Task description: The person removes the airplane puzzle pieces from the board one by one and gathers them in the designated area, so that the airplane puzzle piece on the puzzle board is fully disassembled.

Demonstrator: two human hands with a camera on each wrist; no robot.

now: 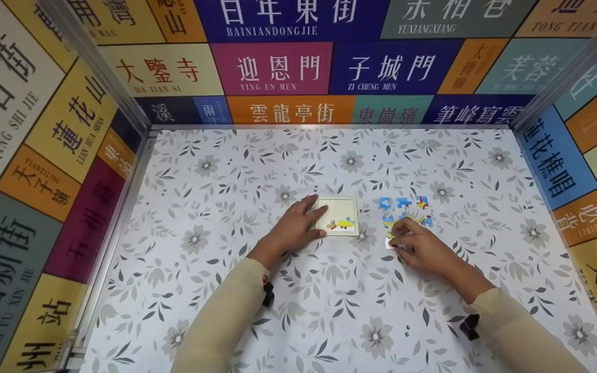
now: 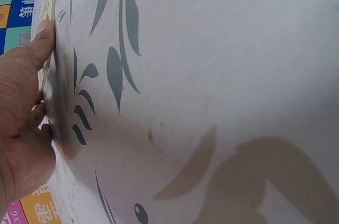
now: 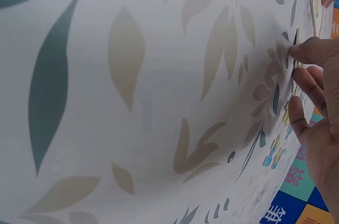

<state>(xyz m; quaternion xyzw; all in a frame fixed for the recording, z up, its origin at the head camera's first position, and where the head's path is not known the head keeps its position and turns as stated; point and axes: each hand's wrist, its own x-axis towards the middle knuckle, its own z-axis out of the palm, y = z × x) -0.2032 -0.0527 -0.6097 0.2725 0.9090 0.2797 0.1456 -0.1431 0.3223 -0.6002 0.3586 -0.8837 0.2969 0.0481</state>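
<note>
A shallow, pale rectangular puzzle tray [image 1: 341, 209] lies on the table, with a few coloured bits, including a yellow shape [image 1: 345, 224], in its lower right corner. Over its left end rests my left hand [image 1: 295, 226], thumb and fingers spread at the frame. In the left wrist view the thumb [image 2: 41, 41] lies along the tray's edge. To the right, my right hand [image 1: 418, 245] pinches a small puzzle piece [image 1: 390, 244] between thumb and fingers, low over the table. Several blue and yellow puzzle pieces [image 1: 403, 202] lie in rows just beyond that hand, which partly covers the nearer ones.
The table [image 1: 215, 311] has a white covering printed with grey leaves and flowers. Upright panels with street names, such as the magenta panel [image 1: 272, 68], enclose the back and both sides. Metal rails [image 1: 329, 127] run along the table's edges.
</note>
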